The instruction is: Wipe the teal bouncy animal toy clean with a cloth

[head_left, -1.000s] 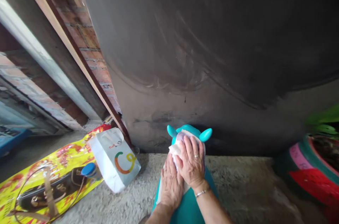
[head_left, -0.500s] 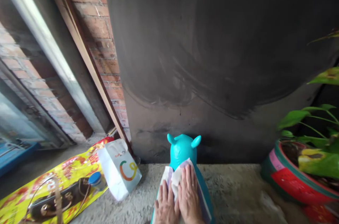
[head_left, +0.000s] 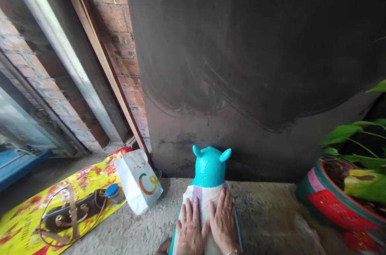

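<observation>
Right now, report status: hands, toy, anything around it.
Left hand and right hand flat on cloth over toy. Bag left, planter right, both apart.

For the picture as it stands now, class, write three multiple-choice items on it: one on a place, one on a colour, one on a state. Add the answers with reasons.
1. Where does the white paper bag stand?
A. left of the toy
B. right of the toy
C. on the plant pot

2. What colour is the horned toy?
A. red
B. turquoise
C. yellow

3. How do the left hand and right hand lie?
A. clenched in fists
B. raised in the air
C. flat on the cloth

Answers:
1. A, it stands beside the yellow sheet, left of the toy.
2. B, its head and horns are turquoise.
3. C, the fingers of both are spread, palms down on the cloth draped over the toy.
</observation>
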A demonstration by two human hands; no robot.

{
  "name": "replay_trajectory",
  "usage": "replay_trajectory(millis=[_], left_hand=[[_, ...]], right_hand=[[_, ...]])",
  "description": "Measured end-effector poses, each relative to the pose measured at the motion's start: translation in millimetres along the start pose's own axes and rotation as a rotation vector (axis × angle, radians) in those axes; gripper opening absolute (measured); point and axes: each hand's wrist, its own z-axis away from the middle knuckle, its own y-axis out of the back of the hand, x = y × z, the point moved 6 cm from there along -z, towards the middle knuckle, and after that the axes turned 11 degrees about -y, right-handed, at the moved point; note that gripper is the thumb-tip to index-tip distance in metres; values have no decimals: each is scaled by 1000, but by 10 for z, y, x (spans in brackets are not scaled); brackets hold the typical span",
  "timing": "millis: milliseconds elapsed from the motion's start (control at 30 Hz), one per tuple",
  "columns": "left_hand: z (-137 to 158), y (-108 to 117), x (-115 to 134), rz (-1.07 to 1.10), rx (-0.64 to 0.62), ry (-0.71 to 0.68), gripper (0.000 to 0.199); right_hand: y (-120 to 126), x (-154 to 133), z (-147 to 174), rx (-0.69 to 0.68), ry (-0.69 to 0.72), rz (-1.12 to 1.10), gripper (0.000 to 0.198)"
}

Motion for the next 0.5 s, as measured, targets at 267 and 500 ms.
replay_trajectory(millis=[267,500], left_hand=[[-349,65,2,20,91,-91,69],[-30,51,9,-11,35,-70,67]], right_hand=[[-195,-19,-349,-73,-91,-17,76],[23,67,5,-73,-191,-70,77]])
